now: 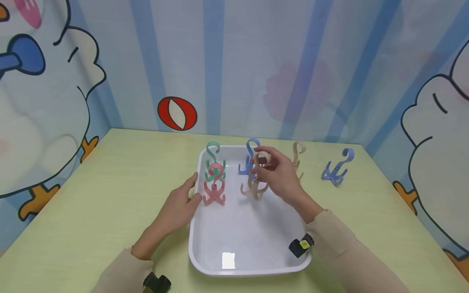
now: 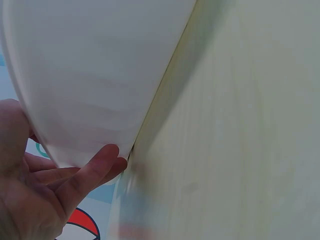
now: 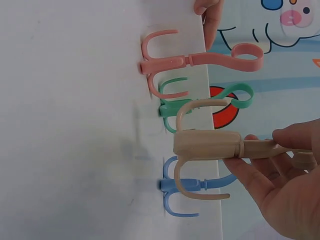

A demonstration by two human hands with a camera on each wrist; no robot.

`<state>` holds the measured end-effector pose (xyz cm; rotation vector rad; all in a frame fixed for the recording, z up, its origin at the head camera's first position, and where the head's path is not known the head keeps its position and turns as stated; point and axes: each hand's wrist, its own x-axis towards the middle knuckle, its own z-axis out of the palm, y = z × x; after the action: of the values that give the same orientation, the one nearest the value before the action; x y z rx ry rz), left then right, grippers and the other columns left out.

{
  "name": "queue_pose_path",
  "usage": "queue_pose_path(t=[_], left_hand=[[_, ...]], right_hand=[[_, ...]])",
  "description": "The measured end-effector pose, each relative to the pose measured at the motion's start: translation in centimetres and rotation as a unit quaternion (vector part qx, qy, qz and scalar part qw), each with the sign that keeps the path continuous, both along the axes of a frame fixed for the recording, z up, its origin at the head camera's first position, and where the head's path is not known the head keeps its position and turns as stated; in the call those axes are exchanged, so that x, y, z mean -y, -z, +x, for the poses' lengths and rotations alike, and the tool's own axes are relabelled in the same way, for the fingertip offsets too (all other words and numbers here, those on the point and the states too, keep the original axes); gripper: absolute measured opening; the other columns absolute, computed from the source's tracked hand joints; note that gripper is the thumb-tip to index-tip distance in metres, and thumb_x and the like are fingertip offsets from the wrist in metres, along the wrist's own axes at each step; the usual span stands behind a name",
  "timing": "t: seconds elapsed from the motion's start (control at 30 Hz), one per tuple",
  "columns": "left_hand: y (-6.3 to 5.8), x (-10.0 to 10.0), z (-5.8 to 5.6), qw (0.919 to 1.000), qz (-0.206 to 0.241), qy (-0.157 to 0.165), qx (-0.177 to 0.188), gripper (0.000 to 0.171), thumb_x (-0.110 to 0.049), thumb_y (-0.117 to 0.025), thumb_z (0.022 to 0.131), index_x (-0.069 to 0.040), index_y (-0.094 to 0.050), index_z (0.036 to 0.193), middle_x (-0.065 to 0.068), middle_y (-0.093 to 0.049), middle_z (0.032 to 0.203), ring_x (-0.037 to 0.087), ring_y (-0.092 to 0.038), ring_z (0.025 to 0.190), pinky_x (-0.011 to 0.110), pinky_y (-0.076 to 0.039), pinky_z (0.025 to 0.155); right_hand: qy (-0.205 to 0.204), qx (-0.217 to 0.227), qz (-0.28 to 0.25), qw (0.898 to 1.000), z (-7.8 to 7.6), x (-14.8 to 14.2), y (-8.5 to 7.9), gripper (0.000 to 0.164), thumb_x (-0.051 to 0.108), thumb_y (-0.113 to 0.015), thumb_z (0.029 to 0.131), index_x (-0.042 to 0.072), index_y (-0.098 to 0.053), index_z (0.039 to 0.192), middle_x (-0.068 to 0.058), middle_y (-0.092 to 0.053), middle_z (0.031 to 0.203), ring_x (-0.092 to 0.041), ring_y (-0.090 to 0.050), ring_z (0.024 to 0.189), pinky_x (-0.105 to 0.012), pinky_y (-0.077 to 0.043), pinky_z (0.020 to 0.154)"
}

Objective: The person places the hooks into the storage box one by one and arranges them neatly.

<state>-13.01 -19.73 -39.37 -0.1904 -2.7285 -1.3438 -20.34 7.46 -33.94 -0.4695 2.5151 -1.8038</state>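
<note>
My right hand (image 1: 282,175) pinches a beige four-pronged hook hanger (image 3: 207,144) by its stem, with the prongs pointing down over the white tray (image 1: 249,240). At the tray's left rim is my left hand (image 1: 179,207), its thumb over the edge and its fingers against the outer wall (image 2: 95,75). Inside the tray stand a pink hook hanger (image 1: 214,191), a green one (image 3: 175,107) behind it, and a blue one (image 3: 182,185) at the back, partly hidden by the right hand in the head view.
Another blue hook hanger (image 1: 335,175) stands on the pale yellow-green table (image 1: 128,175) to the right. A second beige hanger (image 1: 298,150) is beyond the tray, partly covered by the right hand. A printed cloth backdrop (image 1: 242,61) rises behind the table.
</note>
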Motion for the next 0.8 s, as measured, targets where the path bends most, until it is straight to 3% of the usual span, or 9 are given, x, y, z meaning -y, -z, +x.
queue_pose_path(t=[0.17,0.57,0.8], left_hand=[[0.0,0.0,0.0,1.0000,0.002,-0.001,0.003,0.067,-0.016,-0.048,0.104,-0.002,-0.028,0.166,0.023,-0.049,0.161,0.030,-0.079,0.095,0.041,-0.066,0.081],[0.1,-0.1,0.0,1.0000,0.002,-0.003,0.000,0.067,-0.017,-0.048,0.104,-0.002,-0.029,0.166,0.023,-0.049,0.160,0.030,-0.079,0.095,0.040,-0.066,0.080],[0.1,-0.1,0.0,1.0000,0.001,-0.004,-0.002,0.067,-0.016,-0.049,0.104,-0.001,-0.029,0.166,0.023,-0.050,0.160,0.029,-0.080,0.093,0.039,-0.066,0.079]], right_hand=[[-0.011,0.002,-0.008,1.000,-0.1,-0.1,0.6,0.048,-0.005,-0.067,0.098,0.005,-0.059,0.144,-0.026,-0.068,0.130,-0.031,-0.074,0.109,-0.037,-0.065,0.086],[-0.026,-0.009,0.002,1.000,-0.5,-0.1,1.1,0.041,-0.008,-0.065,0.097,0.003,-0.063,0.136,-0.024,-0.069,0.126,-0.036,-0.074,0.108,-0.031,-0.064,0.078],[-0.043,0.002,0.004,0.999,-0.7,0.0,1.2,0.037,-0.008,-0.063,0.099,0.003,-0.062,0.134,-0.029,-0.068,0.128,-0.038,-0.074,0.110,-0.029,-0.063,0.079]])
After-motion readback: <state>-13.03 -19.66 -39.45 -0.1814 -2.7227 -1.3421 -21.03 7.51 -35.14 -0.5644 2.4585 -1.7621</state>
